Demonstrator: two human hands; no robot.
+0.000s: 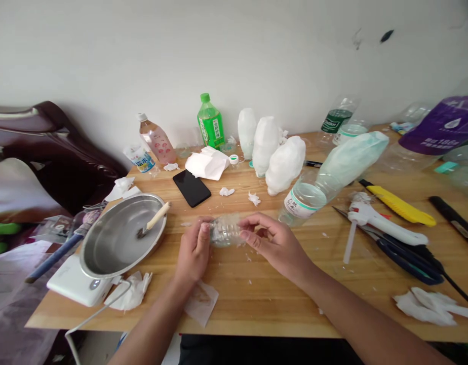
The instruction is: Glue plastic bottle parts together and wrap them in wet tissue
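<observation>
Front edge: the counter [252, 317] ends just before the person's dark clothing; both forearms cross this edge.
Left side: a steel bowl [116, 258] holding a brush [158, 216] sits by the left edge, over a white box [76, 284] with a cable.
Room about the hands: wood dotted with small white scraps spans from the bowl to the scissors [404, 256] and glue gun [393, 226]; a white sheet [202, 302] lies by the left forearm, near the front edge.
Clear plastic piece: the ribbed piece [225, 231] lies sideways between the hands, over the counter's middle; whether it touches the wood, I cannot tell.
Left hand: the left hand [194, 248] grasps its left end, thumb uppermost.
Right hand: the right hand [275, 243] pinches its right end between thumb and bent fingers.
Dark green label: on a clear bottle [338, 119] at the back, it seems to read "C'estbon".
White label: the near cut bottle [302, 201] shows "天然" above smaller characters.
Purple label: the large bottle [435, 126] bears a drop mark and digits starting "18".
Blue label: the cut cup [141, 159] shows "水".
Green bottle: the capped bottle [211, 124] carries upright characters too small to read.
</observation>
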